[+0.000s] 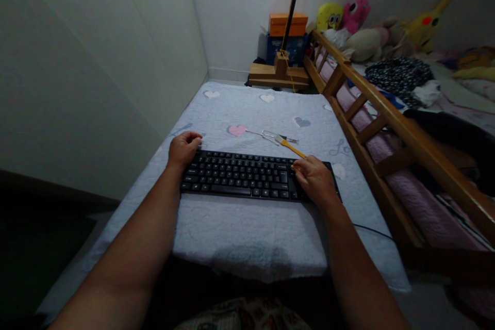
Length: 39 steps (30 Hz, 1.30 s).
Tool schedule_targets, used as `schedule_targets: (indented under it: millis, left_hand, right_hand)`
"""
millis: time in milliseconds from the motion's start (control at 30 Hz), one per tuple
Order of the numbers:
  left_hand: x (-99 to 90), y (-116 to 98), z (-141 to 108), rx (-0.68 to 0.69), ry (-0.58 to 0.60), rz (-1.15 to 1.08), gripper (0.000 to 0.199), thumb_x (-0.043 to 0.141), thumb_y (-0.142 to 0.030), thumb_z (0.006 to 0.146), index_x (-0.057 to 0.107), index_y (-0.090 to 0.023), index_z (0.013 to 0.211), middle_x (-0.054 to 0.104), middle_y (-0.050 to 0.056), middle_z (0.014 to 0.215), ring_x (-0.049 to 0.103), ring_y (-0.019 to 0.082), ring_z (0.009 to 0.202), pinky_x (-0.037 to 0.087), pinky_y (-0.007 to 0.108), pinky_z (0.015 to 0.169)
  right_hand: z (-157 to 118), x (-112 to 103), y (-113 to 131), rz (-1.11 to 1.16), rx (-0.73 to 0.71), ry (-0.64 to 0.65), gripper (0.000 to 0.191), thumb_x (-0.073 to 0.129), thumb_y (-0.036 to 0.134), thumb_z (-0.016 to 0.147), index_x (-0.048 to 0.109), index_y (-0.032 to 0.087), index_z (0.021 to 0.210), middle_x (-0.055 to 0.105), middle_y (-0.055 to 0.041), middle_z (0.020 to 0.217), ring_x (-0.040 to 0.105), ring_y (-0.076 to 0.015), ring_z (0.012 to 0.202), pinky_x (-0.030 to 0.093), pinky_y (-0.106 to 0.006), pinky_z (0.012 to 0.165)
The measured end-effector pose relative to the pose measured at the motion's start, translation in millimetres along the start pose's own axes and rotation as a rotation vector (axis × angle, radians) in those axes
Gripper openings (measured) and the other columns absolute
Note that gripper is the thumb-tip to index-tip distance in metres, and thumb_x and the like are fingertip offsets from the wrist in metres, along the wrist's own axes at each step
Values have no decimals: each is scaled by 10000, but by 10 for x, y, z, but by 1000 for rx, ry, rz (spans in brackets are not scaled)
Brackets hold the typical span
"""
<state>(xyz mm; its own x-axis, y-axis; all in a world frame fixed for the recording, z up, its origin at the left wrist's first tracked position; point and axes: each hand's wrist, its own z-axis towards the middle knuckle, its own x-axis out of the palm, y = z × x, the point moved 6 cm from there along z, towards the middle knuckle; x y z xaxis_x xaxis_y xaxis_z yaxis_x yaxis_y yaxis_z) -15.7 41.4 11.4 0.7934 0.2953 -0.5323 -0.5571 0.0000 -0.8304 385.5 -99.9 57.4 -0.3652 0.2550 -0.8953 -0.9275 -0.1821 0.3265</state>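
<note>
While it lies flat at the frame's centre on a heart-patterned quilt (251,227), the black keyboard (240,175) shows full rows of dark keys. Left hand (184,148) curls its fingers over the upper-left corner; right hand (315,179) covers the right end, fingers bent onto it.

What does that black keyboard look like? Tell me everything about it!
The keyboard is black, wide and flat, and looks like plastic, with rows of dark keys and a long space bar near the front. It lies flat on a pale quilted blanket with heart patches, its long side facing the person. The left hand curls over its far left corner, and the right hand covers its right end. A thin black cable shows by the right forearm. A yellow-handled tool lies just behind it.
</note>
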Motion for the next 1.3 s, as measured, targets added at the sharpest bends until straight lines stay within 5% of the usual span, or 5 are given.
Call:
schedule_targets:
  millis: [300, 500, 1300]
  left_hand:
    - [-10, -75, -21, -12, 6, 28, 211, 612, -323, 705, 730, -195, 824, 747, 31, 806, 689, 232, 802, 551, 337, 835]
    - [-2, -46, -13, -24, 4, 2, 207, 620, -316, 702, 730, -194, 829, 739, 27, 774, 687, 225, 779, 553, 332, 821]
    - [-1, -23, 3, 16, -1, 1, 231, 629, -346, 682, 743, -199, 818, 726, 16, 771, 661, 205, 752, 540, 322, 808]
  right_hand:
    - [-12, -37, -62, 32, 13, -77, 176, 582, 224, 915, 757, 210, 921, 635, -62, 851, 602, -216, 812, 446, -321, 757]
    - [14, 49, 73, 22, -44, -50, 177, 581, 202, 922, 757, 214, 925, 657, -78, 890, 623, -239, 891, 457, -333, 797]
    - [13, 26, -8, -30, -9, -38, 175, 588, 181, 893, 757, 202, 932, 669, -81, 901, 620, -234, 878, 446, -330, 794]
